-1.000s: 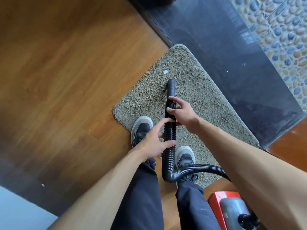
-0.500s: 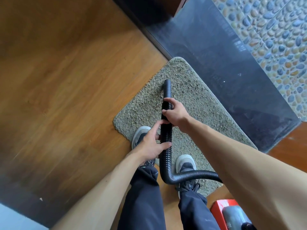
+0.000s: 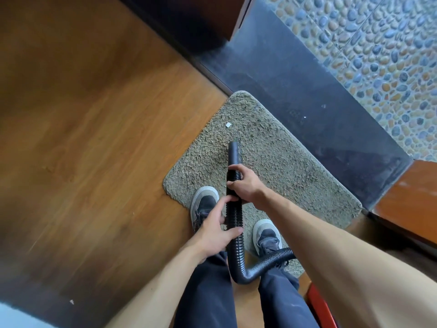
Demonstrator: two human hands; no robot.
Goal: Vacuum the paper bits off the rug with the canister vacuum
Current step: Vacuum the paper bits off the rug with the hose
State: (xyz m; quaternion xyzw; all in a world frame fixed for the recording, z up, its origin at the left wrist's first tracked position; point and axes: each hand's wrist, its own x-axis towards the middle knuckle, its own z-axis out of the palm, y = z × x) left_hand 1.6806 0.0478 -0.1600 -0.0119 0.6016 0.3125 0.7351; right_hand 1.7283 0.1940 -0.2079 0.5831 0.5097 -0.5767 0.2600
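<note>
A shaggy grey-beige rug (image 3: 279,152) lies on the wooden floor against a dark threshold. One small white paper bit (image 3: 228,124) rests on its far left part. The black ribbed vacuum hose (image 3: 234,216) runs up between my feet, and its smooth nozzle end (image 3: 233,151) points at the rug a little short of the paper bit. My right hand (image 3: 246,183) grips the hose just behind the nozzle. My left hand (image 3: 216,229) holds the hose lower down. Only a red corner of the canister (image 3: 319,306) shows at the bottom right.
My two grey shoes (image 3: 204,204) stand on the rug's near edge. A dark stone threshold (image 3: 307,95) and a pebble floor (image 3: 378,55) lie beyond the rug. Wooden flooring (image 3: 94,138) spreads to the left, with a white speck (image 3: 71,302) on it.
The nozzle has drawn back from the far part of the rug, and the paper bit shows again ahead of it. The view has tilted up; both hands keep their grip.
</note>
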